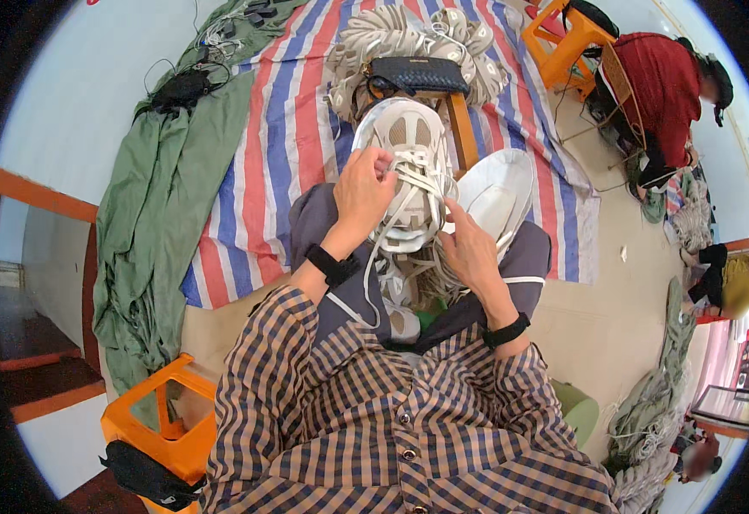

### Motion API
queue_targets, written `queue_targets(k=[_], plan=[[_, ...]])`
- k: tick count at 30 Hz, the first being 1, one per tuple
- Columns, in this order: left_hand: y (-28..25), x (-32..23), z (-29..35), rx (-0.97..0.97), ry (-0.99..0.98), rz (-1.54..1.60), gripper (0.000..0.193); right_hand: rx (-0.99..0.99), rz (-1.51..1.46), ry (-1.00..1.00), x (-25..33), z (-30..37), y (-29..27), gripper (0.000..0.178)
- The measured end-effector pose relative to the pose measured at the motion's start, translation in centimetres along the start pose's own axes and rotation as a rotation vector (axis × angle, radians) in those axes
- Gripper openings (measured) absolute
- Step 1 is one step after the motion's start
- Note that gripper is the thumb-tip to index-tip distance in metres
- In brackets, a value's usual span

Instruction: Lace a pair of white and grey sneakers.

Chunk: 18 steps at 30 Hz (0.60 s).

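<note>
A beige and grey sneaker (pixel 402 135) with mesh panels lies in front of me between my knees, toe pointing away. Its white shoelace (pixel 415 182) is threaded across the tongue, and a long loose end hangs down to the left over my lap. On the sneaker's left side, my left hand (pixel 364 195) has its fingers curled in a pinch at the lace. At the right side, near the collar, my right hand (pixel 470 250) bends thumb and forefinger round a lace strand; its other fingers are partly hidden. A white shoe-shaped tray (pixel 503 193) sits just to the right.
Many more sneakers (pixel 374 38) are heaped beyond, behind a dark woven pouch (pixel 417 75). Striped sheeting (pixel 263 163) covers the floor, with green cloth (pixel 160 197) at left. Orange stools (pixel 156 428) stand lower left and upper right. A person in red (pixel 657 94) sits at right.
</note>
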<state>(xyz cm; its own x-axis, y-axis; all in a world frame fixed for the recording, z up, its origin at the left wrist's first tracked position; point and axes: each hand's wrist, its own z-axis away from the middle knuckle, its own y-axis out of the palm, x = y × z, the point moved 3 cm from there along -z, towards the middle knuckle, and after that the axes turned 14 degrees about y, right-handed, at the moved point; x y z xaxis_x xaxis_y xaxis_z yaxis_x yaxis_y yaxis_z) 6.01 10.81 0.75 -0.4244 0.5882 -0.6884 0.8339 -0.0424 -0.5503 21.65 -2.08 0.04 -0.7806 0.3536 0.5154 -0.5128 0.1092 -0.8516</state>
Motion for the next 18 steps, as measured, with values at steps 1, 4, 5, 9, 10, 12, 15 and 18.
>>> queue_targets(k=[1, 4, 5, 9, 10, 12, 15, 18], plan=[[0.1, 0.0, 0.0, -0.014, 0.009, 0.022, 0.017, -0.007, 0.004, -0.003, 0.2, 0.1, 0.0, 0.054], [0.5, 0.9, -0.2, -0.075, 0.036, 0.023, 0.012, -0.019, 0.012, -0.013, 0.2, 0.2, 0.2, 0.054], [0.4, 1.1, -0.3, -0.124, 0.057, 0.005, 0.010, -0.027, 0.019, -0.019, 0.0, 0.1, 0.2, 0.054], [0.1, 2.2, -0.4, -0.175, -0.109, 0.107, 0.008, -0.015, -0.009, -0.003, 0.0, 0.1, 0.3, 0.053], [0.1, 2.0, -0.3, -0.204, -0.069, 0.130, 0.007, -0.031, -0.058, -0.001, 0.2, 0.2, 0.2, 0.049], [0.2, 1.4, -0.5, -0.233, -0.029, 0.150, 0.007, -0.044, -0.107, 0.000, 0.1, -0.1, 0.0, 0.045], [0.5, 1.3, -0.6, -0.191, -0.056, 0.282, 0.010, -0.033, -0.615, 0.125, 0.3, -0.8, -0.8, 0.032], [0.1, 0.8, -0.9, -0.130, -0.021, 0.389, 0.010, -0.060, -0.616, 0.070, 1.4, -1.7, -1.3, 0.032]])
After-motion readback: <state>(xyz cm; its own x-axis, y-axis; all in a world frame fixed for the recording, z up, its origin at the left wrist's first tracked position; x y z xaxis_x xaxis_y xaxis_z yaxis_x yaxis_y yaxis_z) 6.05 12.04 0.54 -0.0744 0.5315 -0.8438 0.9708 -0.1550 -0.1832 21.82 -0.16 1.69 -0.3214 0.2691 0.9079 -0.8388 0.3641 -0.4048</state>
